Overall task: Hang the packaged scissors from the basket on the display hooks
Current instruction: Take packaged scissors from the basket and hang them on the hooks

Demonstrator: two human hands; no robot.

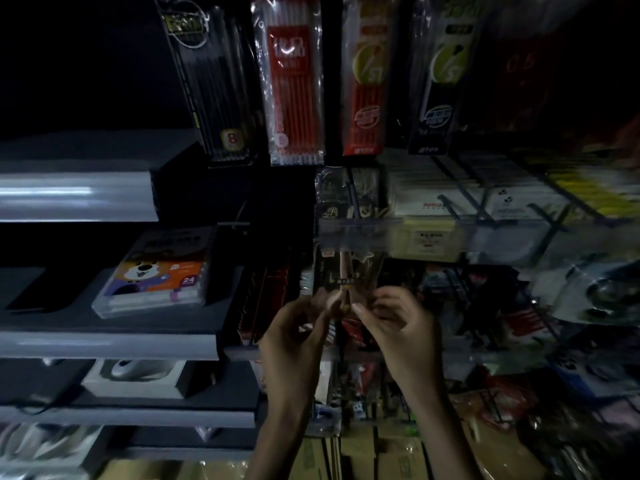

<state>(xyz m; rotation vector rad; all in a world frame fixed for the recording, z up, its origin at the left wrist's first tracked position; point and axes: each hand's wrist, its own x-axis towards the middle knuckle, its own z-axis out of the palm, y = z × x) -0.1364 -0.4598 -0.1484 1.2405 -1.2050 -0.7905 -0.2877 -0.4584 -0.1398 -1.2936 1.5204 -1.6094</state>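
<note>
In the dim head view I hold a clear packet of scissors point(346, 277) upright in front of the display, just under a transparent price rail point(360, 233). My left hand point(294, 337) pinches the packet's lower left side. My right hand point(398, 323) pinches its lower right side with curled fingers. The scissors inside have pale pink handles and point upward. The packet's top edge reaches the rail, and I cannot make out a hook there. The basket is not in view.
Pen refill packs point(294, 91) hang above. A box of crayons point(156, 275) lies on the grey shelf point(104, 344) at left. Wire hooks with packaged goods point(485, 202) crowd the right. Cardboard boxes point(363, 455) sit at the bottom.
</note>
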